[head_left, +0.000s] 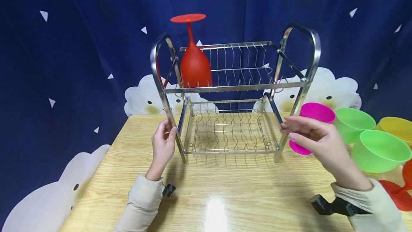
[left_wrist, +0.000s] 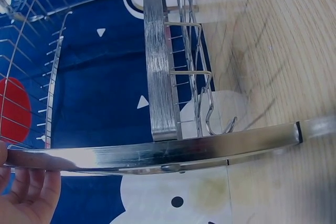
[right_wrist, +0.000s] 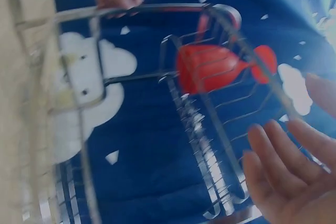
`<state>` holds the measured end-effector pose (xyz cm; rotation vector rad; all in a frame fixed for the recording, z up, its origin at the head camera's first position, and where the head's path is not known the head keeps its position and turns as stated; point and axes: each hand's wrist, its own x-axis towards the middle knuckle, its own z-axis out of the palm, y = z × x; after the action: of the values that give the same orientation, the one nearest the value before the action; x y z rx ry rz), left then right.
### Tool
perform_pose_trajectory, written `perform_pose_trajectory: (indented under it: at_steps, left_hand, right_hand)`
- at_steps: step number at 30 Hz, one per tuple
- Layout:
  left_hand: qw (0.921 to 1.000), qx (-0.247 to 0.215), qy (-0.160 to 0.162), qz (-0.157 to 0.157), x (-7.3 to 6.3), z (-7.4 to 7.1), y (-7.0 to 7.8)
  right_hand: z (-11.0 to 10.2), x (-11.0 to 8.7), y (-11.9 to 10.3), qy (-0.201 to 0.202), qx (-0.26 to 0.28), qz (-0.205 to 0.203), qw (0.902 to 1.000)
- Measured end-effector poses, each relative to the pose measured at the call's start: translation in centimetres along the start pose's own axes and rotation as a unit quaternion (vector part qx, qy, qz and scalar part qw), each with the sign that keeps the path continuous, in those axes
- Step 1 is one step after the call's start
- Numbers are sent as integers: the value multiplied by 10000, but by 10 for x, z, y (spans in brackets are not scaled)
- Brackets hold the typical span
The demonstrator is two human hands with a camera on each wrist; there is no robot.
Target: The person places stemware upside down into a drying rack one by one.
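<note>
A two-tier metal dish rack [head_left: 235, 88] stands upright on the wooden table. My left hand [head_left: 163, 145] grips its left front leg, the thumb at the front and the fingers bent behind it, as the left wrist view shows. Beside the right front leg is my right hand [head_left: 317, 139], with nothing in it; its fingers [right_wrist: 281, 161] are spread and loosely bent in the right wrist view. An upside-down red goblet [head_left: 195, 67] rests on the upper tier at the left, its round foot on top. The lower tier [head_left: 231, 131] shows bare wires.
To the right of the rack are a pink goblet [head_left: 317, 112], two green cups [head_left: 376, 155] and a yellow cup [head_left: 397, 128]. A red goblet [head_left: 394, 194] lies at the right edge. A dark blue curtain [head_left: 83, 46] with white clouds hangs behind the table [head_left: 199, 185].
</note>
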<state>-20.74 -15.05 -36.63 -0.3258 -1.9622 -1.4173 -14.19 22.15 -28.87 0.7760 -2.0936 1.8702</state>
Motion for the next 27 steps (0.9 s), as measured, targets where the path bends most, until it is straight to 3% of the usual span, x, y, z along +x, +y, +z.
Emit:
perform_pose_trajectory:
  at_steps: [3,5,7,10,13,14,16,19,27]
  left_hand:
    - [10000,21,-10,5,0,-1,4]
    - [10000,68,-18,37,0,-1,13]
    - [9999,94,-27,65,0,-2,22]
    - [9999,130,-52,93,0,-2,32]
    - [9999,88,-75,59,-1,-2,34]
    - [9999,75,-81,54,-1,-2,33]
    - [10000,25,-89,29,0,-3,33]
    - [10000,-14,-85,40,0,-3,32]
    - [9999,-68,-118,-33,0,-3,31]
  right_hand:
    - [-1,-9,16,765,-333,172,9964]
    - [-1,-14,29,1367,-556,324,9885]
    - [-4,-18,46,1959,-372,317,9794]
    - [-6,-23,64,2864,-341,456,9564]
    - [-8,-27,79,3579,-742,693,9282]
    - [-7,-28,80,3767,-1105,980,9145]
    - [-9,-30,89,4020,-1450,1309,8946]
    - [-11,-30,101,4281,-1514,1606,8764]
    - [-17,-21,127,4473,-1265,2165,8585]
